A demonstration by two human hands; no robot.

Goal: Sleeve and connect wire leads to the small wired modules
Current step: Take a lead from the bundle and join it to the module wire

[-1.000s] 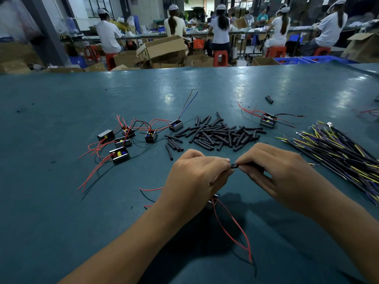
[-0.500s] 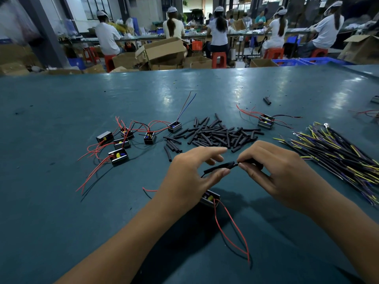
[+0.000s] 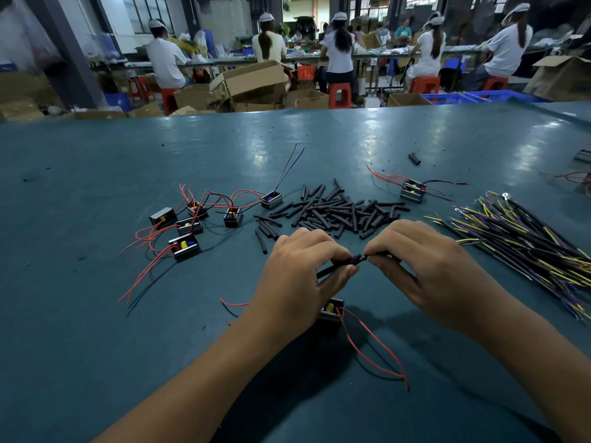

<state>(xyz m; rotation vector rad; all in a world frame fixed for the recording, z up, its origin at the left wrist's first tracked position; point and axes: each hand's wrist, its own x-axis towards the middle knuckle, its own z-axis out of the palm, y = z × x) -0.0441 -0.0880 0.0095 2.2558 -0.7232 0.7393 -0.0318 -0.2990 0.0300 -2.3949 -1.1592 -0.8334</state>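
While both hands meet above a teal tabletop [image 3: 96,314], left hand [image 3: 297,276] and right hand [image 3: 425,266] pinch one black sleeve [image 3: 355,259] with curled fingers.
Loose sleeves [image 3: 335,209], wired modules [image 3: 185,225] and wire leads [image 3: 527,244] lie beyond — workers on red stools [image 3: 339,94] behind.

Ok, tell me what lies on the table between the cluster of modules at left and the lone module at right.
Head view: the heap of black sleeves fills most of that stretch.
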